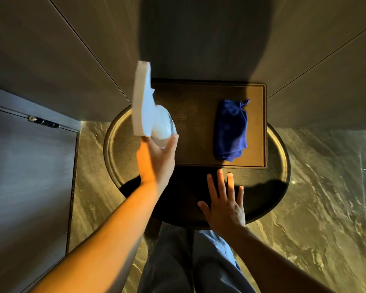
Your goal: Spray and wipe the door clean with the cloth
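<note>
Fingers (173, 140) grip one spray bottle (150, 115).

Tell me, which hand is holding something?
The left hand: it grips the white spray bottle. The right hand is open and empty, fingers spread over the round table.

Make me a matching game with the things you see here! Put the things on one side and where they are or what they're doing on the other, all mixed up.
Things:
1. spray bottle
2. blue cloth
3. right hand
4. wooden tray

Places or states:
A. open and flat, fingers spread, over the near edge of the round table
B. lying folded on the tray
C. held up in the left hand
D. sitting on the round table, next to the wall

Right pairs: 1-C, 2-B, 3-A, 4-D
</note>
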